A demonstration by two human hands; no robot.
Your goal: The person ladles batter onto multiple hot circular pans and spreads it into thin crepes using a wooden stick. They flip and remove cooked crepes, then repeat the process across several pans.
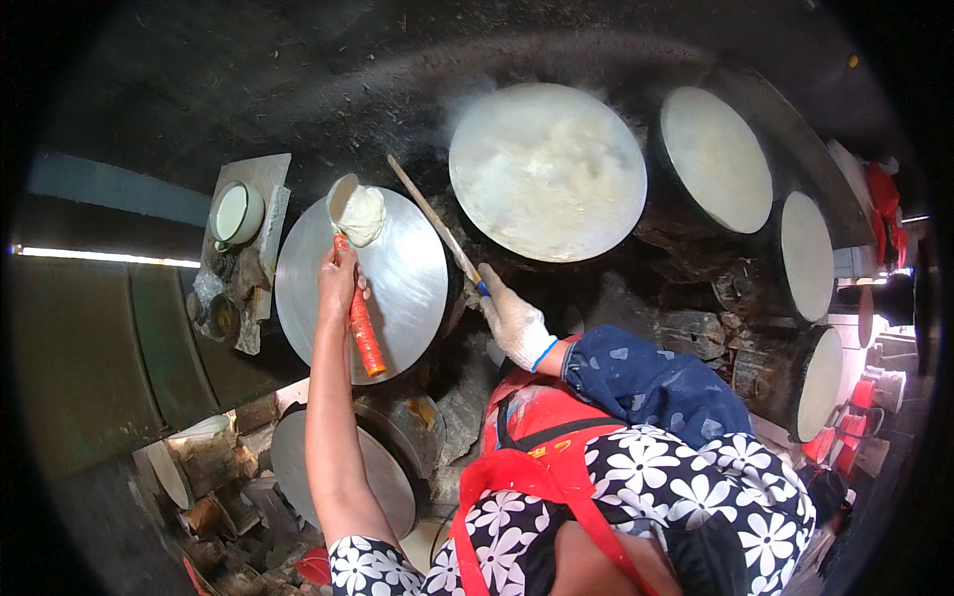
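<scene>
My bare left hand point(339, 281) is closed round the red-orange handle of a ladle point(343, 191). The ladle's bowl is tipped over a round metal griddle point(407, 298), and a mound of pale batter point(364, 216) lies at its mouth, near the griddle's far edge. In a white work glove, my right hand point(515, 323) grips a long thin wooden stick point(433, 217) with a blue band by the fingers. The stick slants up and left along the griddle's right side. Whether its far end touches anything, I cannot tell.
A large griddle covered with pale batter point(549, 174) steams at the centre, with several more covered griddles curving down the right. A white enamel cup point(237, 213) stands on a board point(266, 179) at left. Another griddle point(383, 482) and split firewood point(214, 477) lie at lower left.
</scene>
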